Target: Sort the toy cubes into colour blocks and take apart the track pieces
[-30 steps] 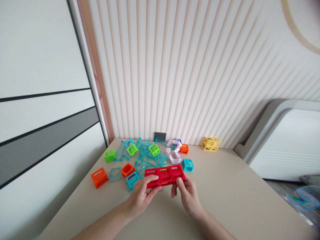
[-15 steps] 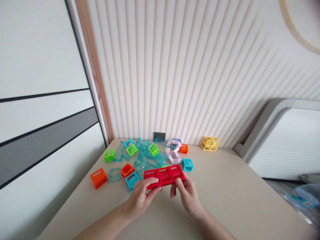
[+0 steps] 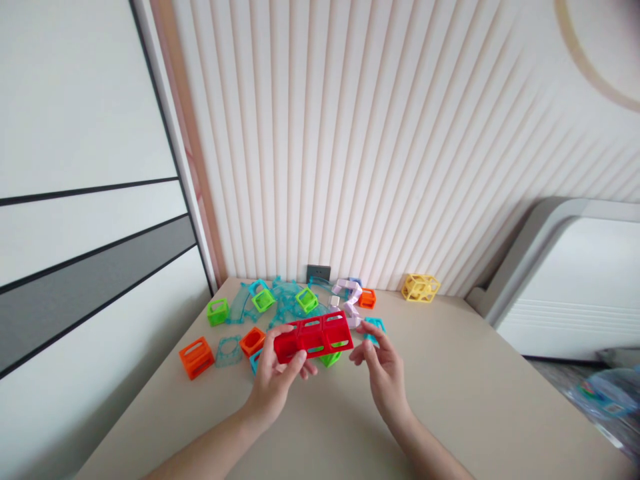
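Note:
My left hand (image 3: 274,383) grips the left end of a red row of three joined open-frame cubes (image 3: 313,337), lifted off the table and tilted up to the right. My right hand (image 3: 383,367) hovers just right of the row's end, fingers apart and holding nothing. A green cube (image 3: 330,359) shows just under the red row. A teal cube (image 3: 373,325) lies behind my right fingers.
On the beige table (image 3: 450,393), toward the wall, lie orange cubes (image 3: 196,356), green cubes (image 3: 218,311), clear teal track pieces (image 3: 287,303), a lilac zigzag piece (image 3: 349,297) and a yellow cube (image 3: 421,287). A white cabinet (image 3: 570,287) stands right.
The red row has been lifted and shifted left, now held by my left hand alone. My right hand has let go and opened.

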`<state>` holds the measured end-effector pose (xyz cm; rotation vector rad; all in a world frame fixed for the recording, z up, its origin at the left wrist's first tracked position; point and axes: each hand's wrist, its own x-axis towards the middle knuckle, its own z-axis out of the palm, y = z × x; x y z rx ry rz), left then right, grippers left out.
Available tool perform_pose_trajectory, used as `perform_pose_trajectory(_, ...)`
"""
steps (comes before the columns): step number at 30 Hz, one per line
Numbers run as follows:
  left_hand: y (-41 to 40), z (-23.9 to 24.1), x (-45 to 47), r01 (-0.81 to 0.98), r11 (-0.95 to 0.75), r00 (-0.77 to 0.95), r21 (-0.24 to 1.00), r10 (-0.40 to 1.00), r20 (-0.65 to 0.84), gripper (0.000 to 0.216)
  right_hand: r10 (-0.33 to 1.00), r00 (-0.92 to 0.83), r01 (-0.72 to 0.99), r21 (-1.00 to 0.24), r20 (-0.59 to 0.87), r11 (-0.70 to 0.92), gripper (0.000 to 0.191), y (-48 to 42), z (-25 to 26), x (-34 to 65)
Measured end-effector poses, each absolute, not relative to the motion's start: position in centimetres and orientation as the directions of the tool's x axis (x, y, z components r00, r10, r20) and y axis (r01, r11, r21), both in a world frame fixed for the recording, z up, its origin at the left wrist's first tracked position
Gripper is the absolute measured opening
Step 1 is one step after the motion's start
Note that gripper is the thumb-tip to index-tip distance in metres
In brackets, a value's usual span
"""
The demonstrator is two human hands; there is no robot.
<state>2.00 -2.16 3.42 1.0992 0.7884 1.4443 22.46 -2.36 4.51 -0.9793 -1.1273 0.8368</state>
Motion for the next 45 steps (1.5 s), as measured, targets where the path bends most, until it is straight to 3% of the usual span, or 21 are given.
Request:
perform_pose_trajectory(4,-2.7,4.2,2.5,-0.53,0.046,0.191,0.847,0.979,0.067,0.06,0.923,0.012,0.014,-0.923,0.386,0.385,0.054,-2.8,2.5,21.8)
perform_pose_trajectory(7,-3.3,4.1,3.0,-0.554,0.201,0.362,0.808,0.932,0.016,0.07,0.925,-0.076,0.051,-0.925,0.373,0.377,0.048,-3.7,1.4,21.1)
perform_pose_trajectory(12,-3.3,3.9,3.4,-0.544,0.279,0.484,0.792,0.875,0.024,0.064,0.925,0.041,0.058,-0.925,0.378,0.376,0.046,-3.9,1.6,21.1)
perform_pose_trajectory(18,-2.8,3.5,3.4,-0.431,0.219,0.439,0.875,0.899,-0.009,0.045,0.897,0.204,0.065,-0.919,0.393,0.388,0.045,-3.1,2.0,21.4)
perform_pose_trajectory(27,-2.6,2.9,3.9,-0.38,0.329,0.502,0.864,0.858,-0.106,0.048,0.859,0.019,0.251,-0.834,0.512,0.491,0.037,-4.1,4.4,21.2)
perform_pose_trajectory(34,-2.9,2.9,3.9,-0.416,0.372,0.463,0.829,0.872,-0.159,0.049,0.866,0.028,0.254,-0.842,0.499,0.477,0.03,-4.1,4.6,21.1)
perform_pose_trajectory(45,-3.2,2.5,4.3,-0.308,0.195,0.31,0.931,0.946,-0.096,0.044,0.879,0.073,0.238,-0.864,0.471,0.443,0.024,-4.5,4.3,20.4)
